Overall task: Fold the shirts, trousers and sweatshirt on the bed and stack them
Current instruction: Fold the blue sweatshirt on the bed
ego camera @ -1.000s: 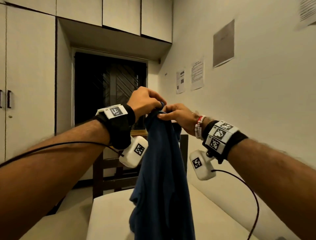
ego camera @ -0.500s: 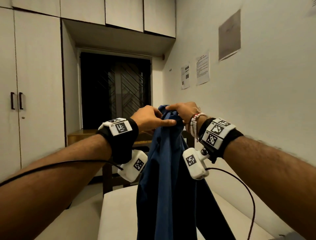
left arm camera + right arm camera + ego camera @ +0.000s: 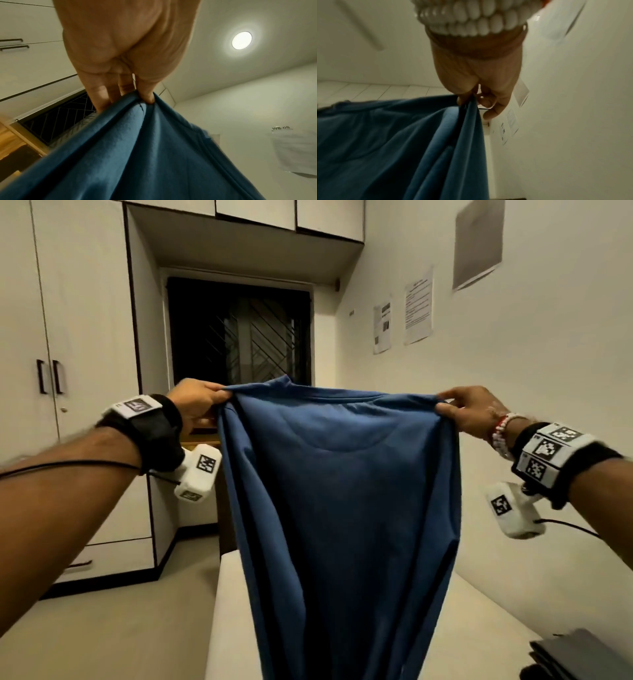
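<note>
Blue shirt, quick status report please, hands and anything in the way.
Left hand and right hand pinch blue shirt at its top corners. Shirt spread, hanging over bed. Dark folded garment lies at right.

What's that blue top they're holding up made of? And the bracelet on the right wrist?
Blue top: looks like soft matte knit, likely cotton jersey; it drapes in loose folds with a fine fuzzy surface. Bracelet: smooth glossy white beads, perhaps plastic or shell; I can't tell which.
</note>
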